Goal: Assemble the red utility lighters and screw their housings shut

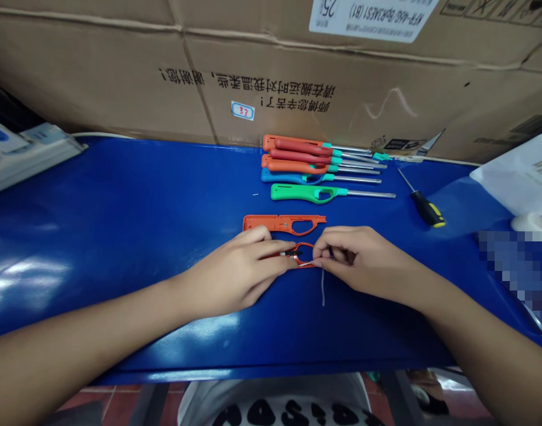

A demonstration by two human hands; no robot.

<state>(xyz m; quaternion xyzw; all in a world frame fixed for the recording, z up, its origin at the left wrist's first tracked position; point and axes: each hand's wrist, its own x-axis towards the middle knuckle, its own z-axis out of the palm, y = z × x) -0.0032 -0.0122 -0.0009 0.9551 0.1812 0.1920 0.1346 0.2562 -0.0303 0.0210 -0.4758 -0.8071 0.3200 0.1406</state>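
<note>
My left hand (248, 269) is closed over the handle end of an orange lighter half-shell (305, 244), thumb and fingers pressed together near its trigger loop. Between those fingertips and the loop shows a small black and silver part (293, 254). On the loop's right side my right hand (357, 257) pinches a thin pale tube (323, 287), whose free end hangs down toward me. The other orange half-shell (264, 222) lies just beyond my left hand, its hollow inside facing up. Much of the held shell is hidden under my left hand.
Several assembled long-nosed lighters, among them a green one (293, 192), lie in a row behind. A screwdriver (426, 208) is at the right, near a white bag (519, 171). A large cardboard box (133, 89) stands along the back of the blue table (97, 236).
</note>
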